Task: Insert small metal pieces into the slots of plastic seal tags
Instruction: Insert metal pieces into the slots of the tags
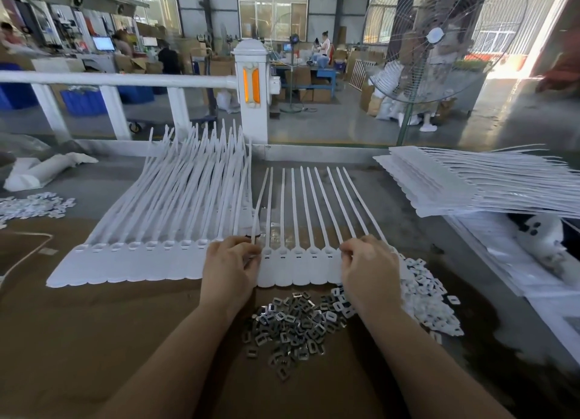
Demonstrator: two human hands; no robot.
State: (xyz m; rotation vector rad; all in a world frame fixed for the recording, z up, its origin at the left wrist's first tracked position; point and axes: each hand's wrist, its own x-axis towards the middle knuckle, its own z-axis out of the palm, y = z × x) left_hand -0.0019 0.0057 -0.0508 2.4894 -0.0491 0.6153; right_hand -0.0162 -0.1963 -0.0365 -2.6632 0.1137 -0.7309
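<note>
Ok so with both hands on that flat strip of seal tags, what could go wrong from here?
1. The pile of metal pieces lies loose right under the forearms; a sweep of an arm could scatter them.
2. The white plastic pieces touch the metal pile at its right edge, so the two could mix.
3. The left hand and right hand cover the end tags of the flat strip of tags, so a missed slot there might go unseen.

I see both hands at the near end of a flat strip of white seal tags [301, 261] on the table [78, 324] — left hand [230, 269] and right hand [368, 269] with fingers curled on its edges — metal pieces [292, 324] heaped just below.
</note>
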